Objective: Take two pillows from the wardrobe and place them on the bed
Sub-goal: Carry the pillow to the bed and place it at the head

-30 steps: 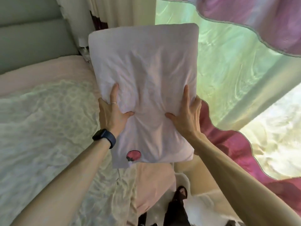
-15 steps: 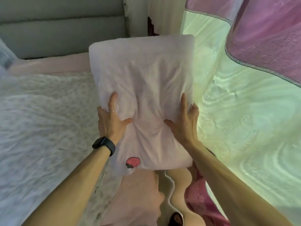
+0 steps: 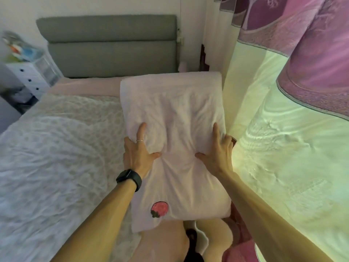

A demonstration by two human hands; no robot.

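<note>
I hold a pale pink pillow [image 3: 175, 114] with a red strawberry patch near its lower edge. It is out in front of me, over the right side of the bed [image 3: 56, 148]. My left hand [image 3: 138, 150], with a ring and a black watch, grips its left side. My right hand [image 3: 217, 152] grips its right side. Both thumbs press into the pillow's middle. The bed has a white textured cover and a pink sheet at the head end. No second pillow or wardrobe is in view.
A grey padded headboard [image 3: 111, 48] stands at the back against a white wall. A white drawer unit [image 3: 28, 78] with items on top is at the far left. Green and pink curtains [image 3: 292, 120] hang close on the right.
The view has lifted and turned left, bringing the headboard and drawer unit into sight. The pillow has moved toward the head of the bed. Both hands keep the same grip.
</note>
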